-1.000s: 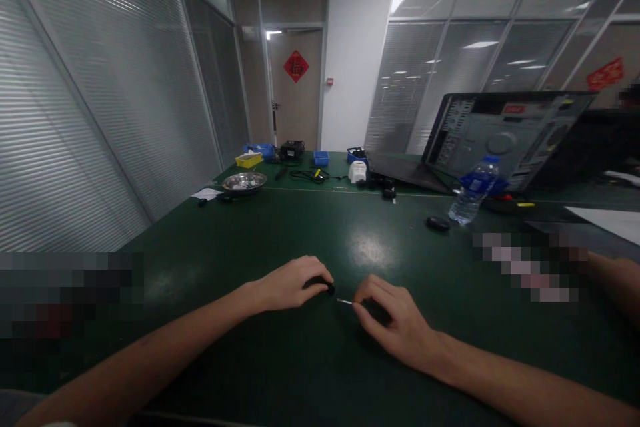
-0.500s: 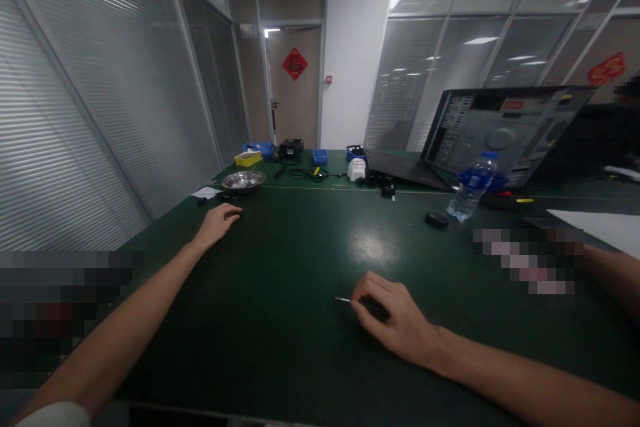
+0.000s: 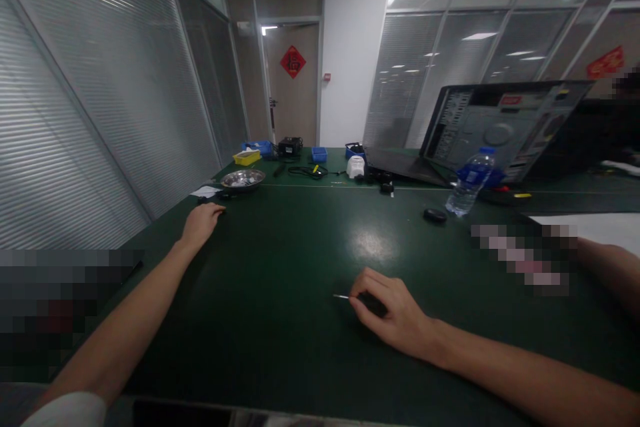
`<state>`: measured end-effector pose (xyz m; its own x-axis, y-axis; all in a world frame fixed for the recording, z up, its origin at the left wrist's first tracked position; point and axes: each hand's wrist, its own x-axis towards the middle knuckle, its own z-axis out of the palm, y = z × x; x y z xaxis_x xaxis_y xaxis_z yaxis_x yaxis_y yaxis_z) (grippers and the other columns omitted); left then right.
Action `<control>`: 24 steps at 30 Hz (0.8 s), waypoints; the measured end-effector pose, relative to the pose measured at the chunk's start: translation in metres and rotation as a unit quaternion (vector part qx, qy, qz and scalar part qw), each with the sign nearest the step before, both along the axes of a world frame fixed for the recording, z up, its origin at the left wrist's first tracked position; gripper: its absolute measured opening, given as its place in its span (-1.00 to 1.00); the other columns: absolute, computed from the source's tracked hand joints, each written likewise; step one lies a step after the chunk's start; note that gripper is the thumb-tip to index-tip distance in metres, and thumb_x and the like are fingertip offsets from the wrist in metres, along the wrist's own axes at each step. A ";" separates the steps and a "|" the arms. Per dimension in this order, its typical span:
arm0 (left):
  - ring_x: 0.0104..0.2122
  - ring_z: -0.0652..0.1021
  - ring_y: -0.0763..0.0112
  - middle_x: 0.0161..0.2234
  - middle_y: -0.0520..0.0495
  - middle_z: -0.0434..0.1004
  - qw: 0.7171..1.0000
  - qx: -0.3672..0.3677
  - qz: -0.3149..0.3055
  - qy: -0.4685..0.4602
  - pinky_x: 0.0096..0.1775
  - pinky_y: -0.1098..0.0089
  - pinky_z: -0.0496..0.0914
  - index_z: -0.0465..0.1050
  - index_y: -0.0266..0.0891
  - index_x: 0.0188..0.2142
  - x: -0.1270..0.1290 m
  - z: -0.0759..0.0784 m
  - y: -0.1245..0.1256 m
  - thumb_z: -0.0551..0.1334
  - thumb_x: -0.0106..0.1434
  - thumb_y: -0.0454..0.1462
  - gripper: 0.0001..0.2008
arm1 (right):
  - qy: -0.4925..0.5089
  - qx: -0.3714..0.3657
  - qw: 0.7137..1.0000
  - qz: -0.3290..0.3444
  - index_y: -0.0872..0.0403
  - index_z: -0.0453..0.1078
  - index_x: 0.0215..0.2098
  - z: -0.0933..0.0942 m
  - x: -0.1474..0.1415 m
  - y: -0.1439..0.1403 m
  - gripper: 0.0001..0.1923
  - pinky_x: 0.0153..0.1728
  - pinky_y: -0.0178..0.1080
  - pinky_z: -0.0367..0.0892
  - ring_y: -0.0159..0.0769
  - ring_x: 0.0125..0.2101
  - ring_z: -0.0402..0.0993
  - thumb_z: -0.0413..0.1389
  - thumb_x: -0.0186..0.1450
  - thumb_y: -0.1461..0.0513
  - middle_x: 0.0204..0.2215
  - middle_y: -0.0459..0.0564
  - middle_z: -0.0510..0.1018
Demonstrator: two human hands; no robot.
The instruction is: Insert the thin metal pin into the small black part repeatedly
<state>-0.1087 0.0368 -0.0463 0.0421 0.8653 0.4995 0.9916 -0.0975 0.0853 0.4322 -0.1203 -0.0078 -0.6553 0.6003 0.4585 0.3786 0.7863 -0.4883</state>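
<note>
1. My right hand (image 3: 387,313) rests on the green worktop (image 3: 300,253), fingers clamped on a small screwdriver (image 3: 350,298). The thin metal tip sticks out left of my fingertips; the dark handle sits under my palm.
2. Screwdriver's long axis runs roughly left-right, tip pointing toward my left side and lying low over the worktop.
3. My left hand (image 3: 200,221) is stretched far out to the front-left, well apart from the right. It lies palm-down, fingers loosely curled. I can't tell whether it holds anything.
4. Just beyond its fingertips: a small dark object (image 3: 223,197), then the metal bowl (image 3: 243,179). The left hand is much nearer to both than the right.
5. Hard to read: the screwdriver handle is mostly covered, the bowl's contents are too small to make out, and a blurred patch covers the worktop at right, beside another person's forearm (image 3: 610,263).
</note>
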 end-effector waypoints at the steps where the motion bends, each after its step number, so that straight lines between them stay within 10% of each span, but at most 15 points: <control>1: -0.04 0.60 0.05 -0.03 -0.21 0.65 1.000 -0.004 0.007 0.011 0.05 0.17 0.42 0.64 -0.23 -0.03 0.001 0.000 0.000 0.09 0.36 -0.25 -0.63 | -0.001 0.000 1.000 0.000 0.05 0.40 -0.20 0.000 0.000 0.000 -0.92 -0.37 -0.30 0.25 -0.37 -0.37 0.42 0.08 0.44 0.23 -0.31 -0.05 0.48; 24: -0.06 0.56 -0.03 -0.07 -0.34 0.55 0.996 -0.040 0.048 0.067 -0.06 0.15 0.46 0.58 -0.32 -0.05 0.025 0.008 -0.008 0.06 0.36 -0.32 -0.66 | -0.009 0.014 1.000 0.000 0.06 0.41 -0.20 0.002 0.001 -0.001 -0.88 -0.34 -0.30 0.30 -0.36 -0.37 0.43 0.06 0.45 0.22 -0.30 -0.03 0.49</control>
